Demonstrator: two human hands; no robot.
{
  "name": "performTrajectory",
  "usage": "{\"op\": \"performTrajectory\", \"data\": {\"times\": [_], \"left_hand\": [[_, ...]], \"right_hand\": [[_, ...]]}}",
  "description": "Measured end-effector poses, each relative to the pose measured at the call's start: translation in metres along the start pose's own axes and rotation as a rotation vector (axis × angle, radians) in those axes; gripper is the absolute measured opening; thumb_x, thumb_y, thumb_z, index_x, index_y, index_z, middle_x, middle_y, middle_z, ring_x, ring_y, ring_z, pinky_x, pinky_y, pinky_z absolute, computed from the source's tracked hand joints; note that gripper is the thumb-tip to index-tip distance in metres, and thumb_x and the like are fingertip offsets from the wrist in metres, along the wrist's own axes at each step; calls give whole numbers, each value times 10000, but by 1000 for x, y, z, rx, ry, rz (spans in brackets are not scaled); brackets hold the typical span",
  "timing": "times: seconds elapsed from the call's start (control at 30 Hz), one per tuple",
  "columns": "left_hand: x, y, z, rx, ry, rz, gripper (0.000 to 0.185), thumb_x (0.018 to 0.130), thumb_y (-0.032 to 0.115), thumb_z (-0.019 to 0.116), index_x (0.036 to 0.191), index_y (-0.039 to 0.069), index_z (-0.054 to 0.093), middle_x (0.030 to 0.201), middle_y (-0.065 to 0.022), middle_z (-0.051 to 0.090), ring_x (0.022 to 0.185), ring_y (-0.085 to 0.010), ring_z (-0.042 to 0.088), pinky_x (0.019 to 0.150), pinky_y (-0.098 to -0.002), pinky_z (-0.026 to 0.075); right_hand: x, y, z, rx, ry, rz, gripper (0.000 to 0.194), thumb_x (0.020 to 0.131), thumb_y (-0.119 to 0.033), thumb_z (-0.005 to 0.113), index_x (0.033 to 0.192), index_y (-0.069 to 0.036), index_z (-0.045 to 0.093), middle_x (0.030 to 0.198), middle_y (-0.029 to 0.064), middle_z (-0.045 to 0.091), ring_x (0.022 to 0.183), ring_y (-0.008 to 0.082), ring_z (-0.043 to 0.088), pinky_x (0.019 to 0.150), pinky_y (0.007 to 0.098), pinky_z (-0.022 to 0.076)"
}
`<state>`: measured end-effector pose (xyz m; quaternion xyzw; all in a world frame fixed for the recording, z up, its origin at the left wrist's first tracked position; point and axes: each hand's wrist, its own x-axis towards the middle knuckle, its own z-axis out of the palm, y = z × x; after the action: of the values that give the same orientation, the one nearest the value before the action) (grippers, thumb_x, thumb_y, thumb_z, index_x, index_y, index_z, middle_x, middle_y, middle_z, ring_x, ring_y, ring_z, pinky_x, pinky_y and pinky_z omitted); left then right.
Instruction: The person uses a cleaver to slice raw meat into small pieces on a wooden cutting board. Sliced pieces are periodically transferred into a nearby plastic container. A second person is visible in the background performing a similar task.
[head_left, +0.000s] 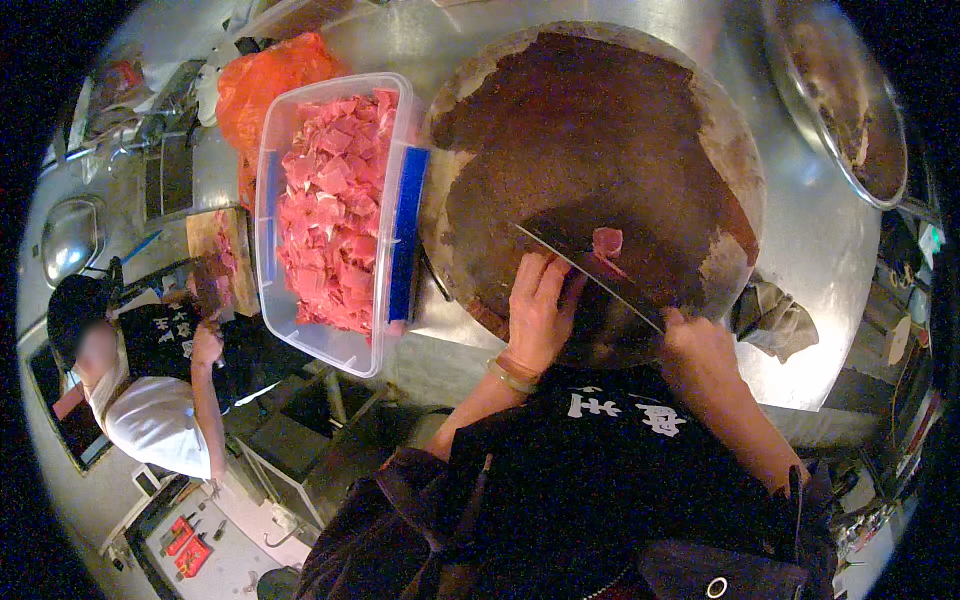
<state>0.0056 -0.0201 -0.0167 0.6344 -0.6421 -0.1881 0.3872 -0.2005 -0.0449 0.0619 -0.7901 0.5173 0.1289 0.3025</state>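
My right hand (694, 337) is closed around the handle of a wide-bladed knife (592, 277), whose thin edge line runs up and to the left over a large round chopping block (570, 127). My left hand (538, 304) rests with curled fingertips close by the blade, at the block's near side; whether anything lies under the fingers is hidden. A small piece of raw meat (607, 242) lies on the dark wet surface just beyond the blade. To the left stands a clear plastic container (311, 349) with a blue clip, filled with cut raw meat (330, 217).
An orange plastic bag (274, 86) lies behind the container. A crumpled cloth (776, 319) sits at the block's right, and a big metal pan (847, 187) stands at the upper right. At left a co-worker (150, 412) works at a wooden board (244, 262) with meat.
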Motion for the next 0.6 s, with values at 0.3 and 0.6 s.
{"op": "performTrajectory", "data": {"times": [0.3, 0.6], "left_hand": [[2, -1, 2, -57, -5, -8, 328, 761, -33, 719, 1066, 21, 611, 1038, -149, 621, 983, -350, 591, 828, -406, 509], [3, -4, -1, 7, -24, 6, 299, 757, -11, 731, 1028, 1, 606, 1020, -170, 588, 910, -371, 582, 777, -423, 501]], "right_hand": [[-38, 33, -7, 88, 81, 62, 99, 876, -97, 619, 946, -31, 642, 731, 236, 651, 617, 419, 636, 558, 504, 502], [-42, 13, -27, 29, -6, -21, 153, 844, -75, 627, 992, -36, 641, 752, 211, 670, 629, 403, 647, 576, 488, 523]]}}
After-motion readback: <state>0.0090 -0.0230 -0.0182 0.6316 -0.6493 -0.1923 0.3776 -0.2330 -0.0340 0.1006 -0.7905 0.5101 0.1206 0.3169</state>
